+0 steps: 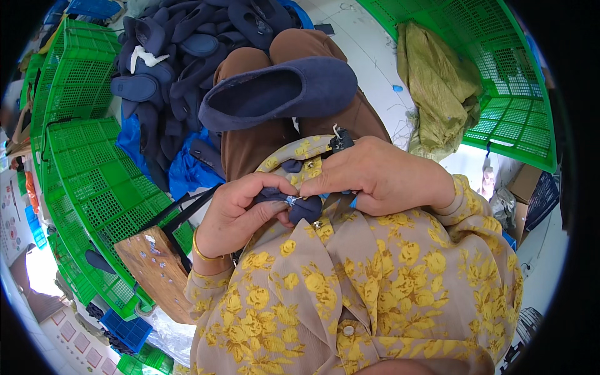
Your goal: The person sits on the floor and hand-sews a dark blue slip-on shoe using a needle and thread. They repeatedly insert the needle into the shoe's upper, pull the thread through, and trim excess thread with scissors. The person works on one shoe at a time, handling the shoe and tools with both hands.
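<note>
In front of my belly, a small navy fabric bow [306,209] with a sparkling ornament at its centre is pinched between the thumb and fingers of my left hand [228,215]. My right hand [381,175] is closed too, its fingertips pressed against the bow's upper edge beside the ornament. Whether those fingers also grip something finer is hidden. A black piece with a white thread end [340,139] sits just above the right knuckles; its kind is unclear. Across my knees lies a navy slip-on shoe [281,94], tilted, its opening facing up and left, touched by neither hand.
A heap of navy shoes [187,56] lies on blue plastic sheeting at the far left. Green mesh crates [94,169] line the left; another green crate [512,125] and an olive sack [431,87] stand right. A wooden block [156,269] with small shiny pieces is by my left forearm.
</note>
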### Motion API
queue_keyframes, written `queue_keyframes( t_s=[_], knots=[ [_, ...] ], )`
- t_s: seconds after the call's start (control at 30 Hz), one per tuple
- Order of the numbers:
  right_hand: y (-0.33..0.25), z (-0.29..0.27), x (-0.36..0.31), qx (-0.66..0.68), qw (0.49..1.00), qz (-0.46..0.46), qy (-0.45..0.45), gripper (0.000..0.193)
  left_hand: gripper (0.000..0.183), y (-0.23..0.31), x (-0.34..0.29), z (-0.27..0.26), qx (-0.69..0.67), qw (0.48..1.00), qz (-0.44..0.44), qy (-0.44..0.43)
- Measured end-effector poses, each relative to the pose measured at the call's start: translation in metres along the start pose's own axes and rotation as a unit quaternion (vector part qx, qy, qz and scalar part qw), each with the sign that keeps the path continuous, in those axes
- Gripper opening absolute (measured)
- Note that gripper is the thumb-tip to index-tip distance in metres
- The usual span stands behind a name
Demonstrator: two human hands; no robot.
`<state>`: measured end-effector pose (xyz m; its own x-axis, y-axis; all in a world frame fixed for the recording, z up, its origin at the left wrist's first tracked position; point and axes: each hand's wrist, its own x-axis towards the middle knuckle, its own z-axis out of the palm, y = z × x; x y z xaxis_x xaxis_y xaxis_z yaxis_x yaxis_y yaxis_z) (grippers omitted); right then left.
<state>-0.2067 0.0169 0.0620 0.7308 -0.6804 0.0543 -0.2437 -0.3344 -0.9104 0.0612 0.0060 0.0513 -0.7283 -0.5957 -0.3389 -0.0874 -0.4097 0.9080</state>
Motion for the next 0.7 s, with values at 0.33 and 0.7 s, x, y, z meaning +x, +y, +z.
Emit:
queue_keyframes(
  t_s=[0.33, 0.7],
  knots=[
    [0.001, 0.003, 0.005, -0.033, 0.999, -0.026, -0.008, 0.034, 0.017, -0.001, 0.001, 0.0, 0.013, 0.999, -0.048, -0.008],
    [0.008, 0.013, -0.004, 0.012, 0.999, 0.0, 0.045, 0.043, 0.015, 0.001, 0.0, 0.005, -0.037, 0.998, -0.052, 0.012]
  ],
)
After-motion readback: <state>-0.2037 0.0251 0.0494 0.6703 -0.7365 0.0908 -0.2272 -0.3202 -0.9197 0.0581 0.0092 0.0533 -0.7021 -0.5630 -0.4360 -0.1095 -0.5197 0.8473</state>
